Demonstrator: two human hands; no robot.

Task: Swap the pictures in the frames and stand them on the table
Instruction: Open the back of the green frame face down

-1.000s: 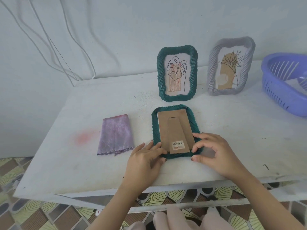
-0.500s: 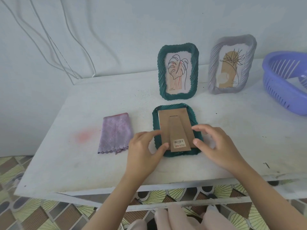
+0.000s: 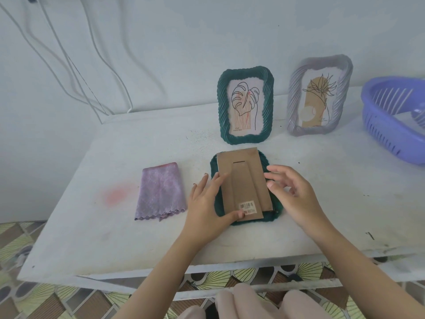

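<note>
A dark green frame (image 3: 269,218) lies face down near the table's front edge. Its brown cardboard backing (image 3: 246,178), with a stand flap and a barcode sticker, sits askew on it and overhangs the frame's far edge. My left hand (image 3: 207,208) grips the backing's left edge, thumb on its lower corner. My right hand (image 3: 296,199) hovers at the backing's right edge, fingers spread and holding nothing. Behind stand a second green frame (image 3: 222,104) with a leaf drawing and a grey frame (image 3: 293,100) with a plant drawing.
A folded purple cloth (image 3: 159,194) lies to the left of the frames. A purple plastic basket (image 3: 377,125) sits at the right edge of the white table (image 3: 345,192). Cables (image 3: 69,61) hang on the wall behind. My knees show below the table's front edge.
The backing has come loose and shifted toward the far edge of the face-down frame. My left hand moved onto its left edge; my right hand let go and opened.
</note>
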